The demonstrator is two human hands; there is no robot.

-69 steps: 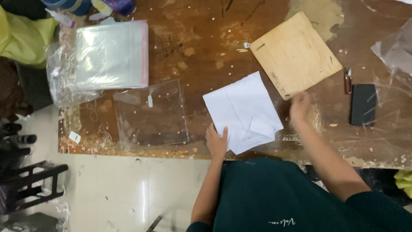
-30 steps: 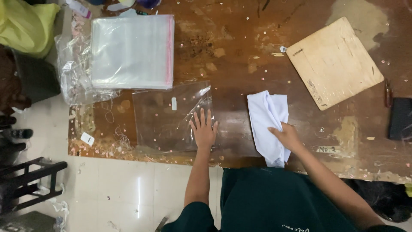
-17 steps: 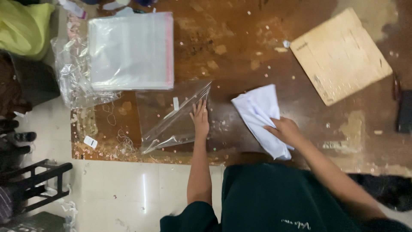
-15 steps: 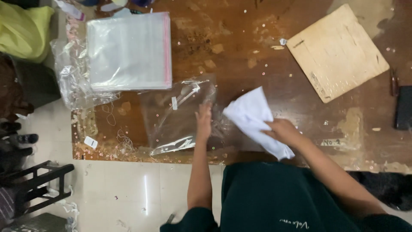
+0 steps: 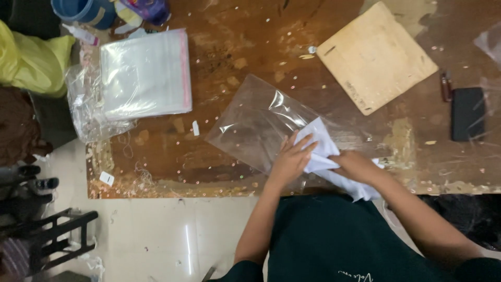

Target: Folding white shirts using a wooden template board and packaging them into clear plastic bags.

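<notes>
Hands meet at the worktop's (image 5: pixel 156 172) near edge, the right hand (image 5: pixel 360 166) gripping the folded white cloth (image 5: pixel 323 149), the left hand (image 5: pixel 291 159) pressing its end at the clear plastic bag's (image 5: pixel 255 122) mouth, a bag stack (image 5: pixel 143 73) lying beyond.

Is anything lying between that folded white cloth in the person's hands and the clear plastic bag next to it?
Nothing visible does. The white cloth is gripped by the left hand and the right hand, and its upper end already meets or overlaps the clear bag. Whether it is inside the bag's mouth cannot be told. The wooden board lies apart from both.
</notes>
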